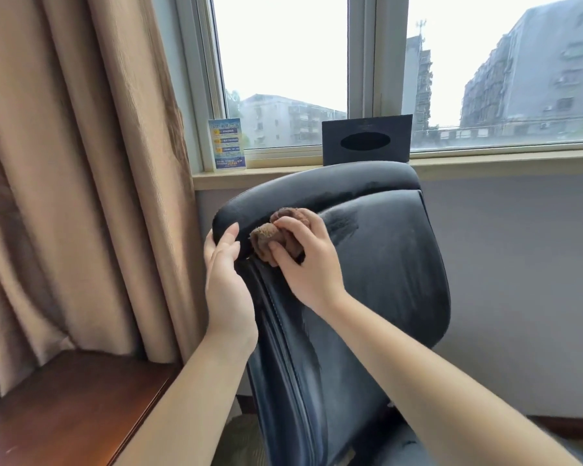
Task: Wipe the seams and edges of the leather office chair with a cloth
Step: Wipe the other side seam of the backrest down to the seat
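Curtain (pixel 81 163): hangs well to the left of both your hands, clear of the work.

Desk (pixel 64 408): dark wood, low and left of your left forearm, beside the chair's edge.

Left hand (pixel 224 280): fingers curled round the upper left corner of the chair back, thumb laid on the front face; it holds the back steady and carries no cloth.

Leather office chair (pixel 377 264): directly ahead of you, backrest upright. Its left side seam (pixel 276 317) has its long axis running down and slightly right, starting just under your hands and passing between your forearms.

Cloth (pixel 276 235): brown, bunched, pressed on the chair's top left corner where that seam begins.

Right hand (pixel 307 260): fingers and thumb closed round the cloth; judged the nearer hand for a downward pass along the seam. Your left palm lies just beside that line and may obstruct it.

Card (pixel 227 144) and tissue box (pixel 367 139): on the window sill (pixel 502 164) beyond your hands, well apart.
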